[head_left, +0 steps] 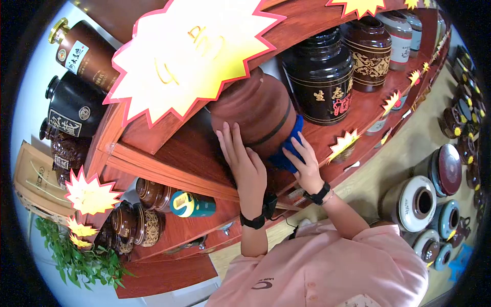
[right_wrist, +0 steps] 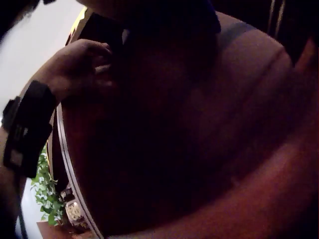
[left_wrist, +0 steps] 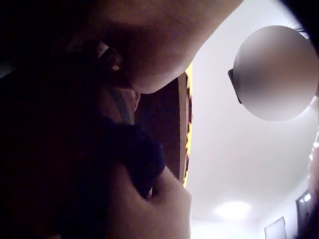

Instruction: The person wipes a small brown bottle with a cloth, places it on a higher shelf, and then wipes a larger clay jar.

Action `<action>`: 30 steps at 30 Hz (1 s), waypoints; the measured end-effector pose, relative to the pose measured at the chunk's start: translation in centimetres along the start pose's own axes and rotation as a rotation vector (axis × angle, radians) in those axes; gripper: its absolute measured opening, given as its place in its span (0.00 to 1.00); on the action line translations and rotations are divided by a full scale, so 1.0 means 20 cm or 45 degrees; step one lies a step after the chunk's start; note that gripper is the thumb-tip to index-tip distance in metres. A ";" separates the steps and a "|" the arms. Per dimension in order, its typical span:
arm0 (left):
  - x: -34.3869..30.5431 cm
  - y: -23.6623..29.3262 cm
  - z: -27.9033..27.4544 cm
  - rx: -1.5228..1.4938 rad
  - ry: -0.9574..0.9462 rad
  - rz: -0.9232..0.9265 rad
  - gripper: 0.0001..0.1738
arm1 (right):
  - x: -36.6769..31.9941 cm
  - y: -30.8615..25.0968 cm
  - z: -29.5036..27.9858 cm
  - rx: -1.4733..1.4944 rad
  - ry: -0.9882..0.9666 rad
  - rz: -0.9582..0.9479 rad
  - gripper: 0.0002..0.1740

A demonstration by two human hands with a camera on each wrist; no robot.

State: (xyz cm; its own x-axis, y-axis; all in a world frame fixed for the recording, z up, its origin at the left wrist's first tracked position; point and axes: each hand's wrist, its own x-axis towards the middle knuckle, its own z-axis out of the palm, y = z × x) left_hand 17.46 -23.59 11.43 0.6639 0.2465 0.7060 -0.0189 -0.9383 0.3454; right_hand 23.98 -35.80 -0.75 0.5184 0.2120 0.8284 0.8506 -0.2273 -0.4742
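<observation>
Beside the black jar (head_left: 319, 77), the left hand (head_left: 244, 169), fingers nearly together, touches the brown jar (head_left: 250, 110), likely steadying it; the right hand's (head_left: 308, 171) spread fingers press the blue cloth (head_left: 281, 161) against it.

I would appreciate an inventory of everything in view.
Banded jar: one, brown, centre
Cloth: one, blue, against banded jar
Lettered jar: one, black, upper shelf
Other jars: many, mixed colours, shelves and floor
Bottles: three, brown and black, upper left
Carton: one, tan, left
Shelving: one, red-brown, centre
Starburst signs: several, red-edged yellow, along shelving
Container: one, teal-yellow, lower shelf
Plant: one, green, lower left
Shirt: one, pink, bottom
Wrist straps: two, black, wrists
Left hand: one, bare, on banded jar
Right hand: one, bare, on cloth
</observation>
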 end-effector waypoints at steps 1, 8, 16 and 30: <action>0.00 0.00 0.00 0.000 0.001 0.001 0.33 | -0.06 0.01 -0.02 -0.034 -0.097 0.045 0.37; 0.00 -0.02 0.01 -0.001 0.006 0.021 0.31 | -0.23 0.06 -0.06 -0.020 -0.297 0.239 0.37; -0.01 -0.02 0.01 -0.027 0.012 0.035 0.31 | -0.04 0.04 -0.10 0.299 0.232 0.659 0.35; 0.00 -0.02 0.02 0.020 -0.002 0.027 0.32 | 0.61 -0.10 0.00 0.038 0.146 -0.024 0.44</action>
State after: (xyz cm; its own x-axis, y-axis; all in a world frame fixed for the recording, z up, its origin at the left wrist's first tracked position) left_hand 17.86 -23.33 11.04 0.6646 0.2261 0.7122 -0.0214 -0.9470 0.3206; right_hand 28.55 -32.81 10.40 0.4905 0.1056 0.8650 0.8632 -0.1954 -0.4656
